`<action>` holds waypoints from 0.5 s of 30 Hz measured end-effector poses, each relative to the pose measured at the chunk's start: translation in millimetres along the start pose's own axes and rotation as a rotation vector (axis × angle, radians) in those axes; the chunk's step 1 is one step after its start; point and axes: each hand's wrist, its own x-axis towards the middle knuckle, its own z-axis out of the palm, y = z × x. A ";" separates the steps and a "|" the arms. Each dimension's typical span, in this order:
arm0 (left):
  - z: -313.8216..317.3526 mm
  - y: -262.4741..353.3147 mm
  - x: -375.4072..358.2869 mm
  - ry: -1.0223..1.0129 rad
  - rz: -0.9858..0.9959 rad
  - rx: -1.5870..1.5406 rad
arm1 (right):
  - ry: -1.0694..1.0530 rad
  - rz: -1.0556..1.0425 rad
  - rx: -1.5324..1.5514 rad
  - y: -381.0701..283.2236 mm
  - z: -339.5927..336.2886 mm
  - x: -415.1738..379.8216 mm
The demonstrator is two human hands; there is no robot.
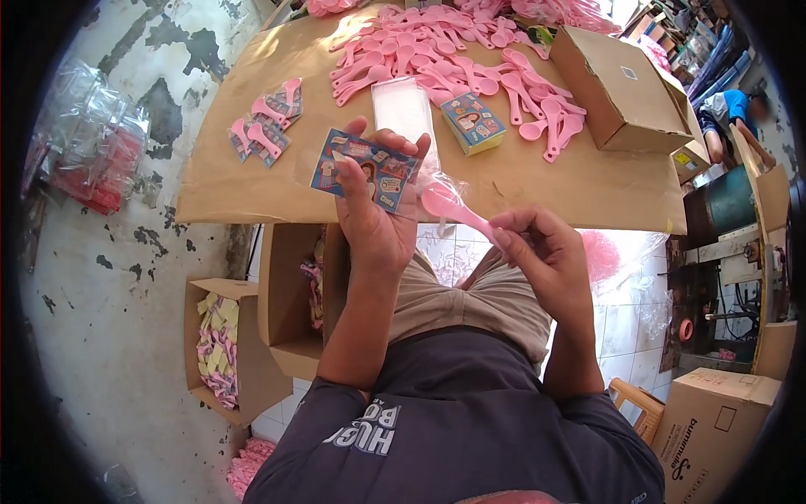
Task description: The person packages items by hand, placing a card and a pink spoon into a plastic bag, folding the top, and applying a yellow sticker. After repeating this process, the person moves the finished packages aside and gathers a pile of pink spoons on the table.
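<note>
My left hand is closed on a blue printed card in a clear plastic sleeve, thumb across its front. Between thumb and fingertips of my right hand is the handle end of a pink spoon. The spoon's bowl points left, at the loose clear plastic beside the card. Just beyond my hands lie a pile of flat clear sleeves and a stack of the same cards. At the table's left, several spoons with cards lie together in clear plastic.
A big heap of pink spoons covers the far side of the brown-topped table. An open carton stands at its right. Below left, cartons hold packed pieces. Another person is at the far right.
</note>
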 end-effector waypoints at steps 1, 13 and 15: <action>-0.3 0.0 0.4 -0.009 0.010 0.013 | -0.011 0.007 0.042 -2.1 -1.1 -1.8; 2.4 -12.3 -9.2 -0.068 -0.128 -0.039 | -0.064 -0.017 0.116 0.4 7.3 3.4; 2.5 -12.1 -10.0 -0.056 -0.140 -0.060 | -0.061 -0.019 0.119 0.6 8.3 3.8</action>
